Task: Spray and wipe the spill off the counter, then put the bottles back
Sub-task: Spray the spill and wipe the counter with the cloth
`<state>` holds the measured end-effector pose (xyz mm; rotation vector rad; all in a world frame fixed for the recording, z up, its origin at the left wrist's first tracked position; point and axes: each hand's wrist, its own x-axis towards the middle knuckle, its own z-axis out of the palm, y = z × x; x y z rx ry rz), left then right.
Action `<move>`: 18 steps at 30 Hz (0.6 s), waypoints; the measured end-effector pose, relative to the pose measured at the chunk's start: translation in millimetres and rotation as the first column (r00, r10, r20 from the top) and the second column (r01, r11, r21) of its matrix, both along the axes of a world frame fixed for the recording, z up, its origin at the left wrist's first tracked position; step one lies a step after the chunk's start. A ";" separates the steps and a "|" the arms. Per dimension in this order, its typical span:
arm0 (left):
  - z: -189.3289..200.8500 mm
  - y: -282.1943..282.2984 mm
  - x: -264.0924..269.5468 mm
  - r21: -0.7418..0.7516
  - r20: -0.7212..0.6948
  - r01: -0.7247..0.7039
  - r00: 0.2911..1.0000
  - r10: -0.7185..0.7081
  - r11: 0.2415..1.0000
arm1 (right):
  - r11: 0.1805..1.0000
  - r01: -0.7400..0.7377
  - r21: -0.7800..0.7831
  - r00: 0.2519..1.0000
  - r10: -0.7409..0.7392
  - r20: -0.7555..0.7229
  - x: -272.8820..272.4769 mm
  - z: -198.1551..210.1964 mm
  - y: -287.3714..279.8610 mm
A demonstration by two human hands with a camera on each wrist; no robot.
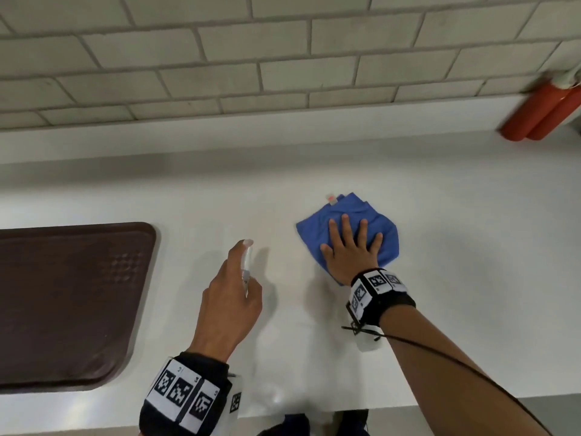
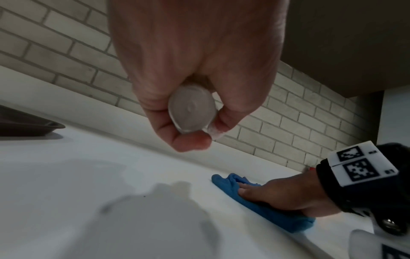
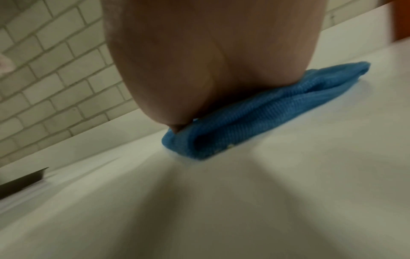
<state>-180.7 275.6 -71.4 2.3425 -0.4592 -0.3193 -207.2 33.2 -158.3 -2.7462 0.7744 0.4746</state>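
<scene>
- Head view: the white worktop [image 1: 440, 247] shows no obvious spill; wiping looks underway.
- Right hand [image 1: 352, 247] presses flat on the blue cloth [image 1: 385, 234].
- Left hand [image 1: 229, 297] grips 1 spray bottle [image 1: 246, 265] above the worktop; returning bottles remains.

One cloth [image 1: 352, 226], blue, lies under the spread fingers of the right hand [image 1: 352, 250]. One small spray bottle [image 1: 246, 265] sits inside the curled fingers of the left hand [image 1: 231, 297]. One brown tray [image 1: 69, 303] lies left of those fingers. Two red cylinders [image 1: 540, 114] lie far right of the fingers, at the wall.
</scene>
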 end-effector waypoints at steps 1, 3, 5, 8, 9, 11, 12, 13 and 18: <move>0.1 2.4 -1.5 -0.011 -0.001 -0.004 1.000 0.004 1.000 | 1.000 -0.017 -0.008 1.000 0.017 0.000 7.6 0.6 9.0; 0.6 6.8 -2.0 -0.010 0.010 -0.017 1.000 0.017 1.000 | 0.996 -0.082 -0.024 0.997 0.083 0.010 13.3 -0.8 29.2; 1.1 9.6 -0.8 0.013 0.024 -0.032 0.999 0.031 0.999 | 0.985 -0.173 -0.007 0.984 0.173 0.035 9.2 -2.6 51.1; 2.0 11.6 1.0 0.043 0.056 -0.058 0.997 0.056 0.997 | 0.946 -0.322 0.026 0.944 0.319 0.080 -10.2 -8.6 82.9; 1.7 12.1 1.4 0.053 0.068 -0.065 0.996 0.061 0.996 | 0.931 -0.364 0.004 0.927 0.362 0.096 -19.1 -11.5 90.1; 1.4 13.6 2.5 0.080 0.085 -0.080 0.994 0.073 0.994 | 0.913 -0.408 -0.012 0.907 0.406 0.110 -33.1 -18.8 96.2; 1.2 14.3 3.2 0.092 0.089 -0.096 0.992 0.087 0.991 | 0.910 -0.414 -0.012 0.904 0.412 0.109 -35.6 -21.4 94.2; 0.8 15.4 3.6 0.104 0.090 -0.113 0.991 0.103 0.988 | 0.911 -0.413 -0.010 0.906 0.411 0.102 -35.5 -22.6 91.2; 1.0 23.7 9.7 0.112 0.112 -0.152 0.984 0.139 0.982 | 0.939 -0.344 0.014 0.934 0.341 0.106 -9.0 -14.4 65.0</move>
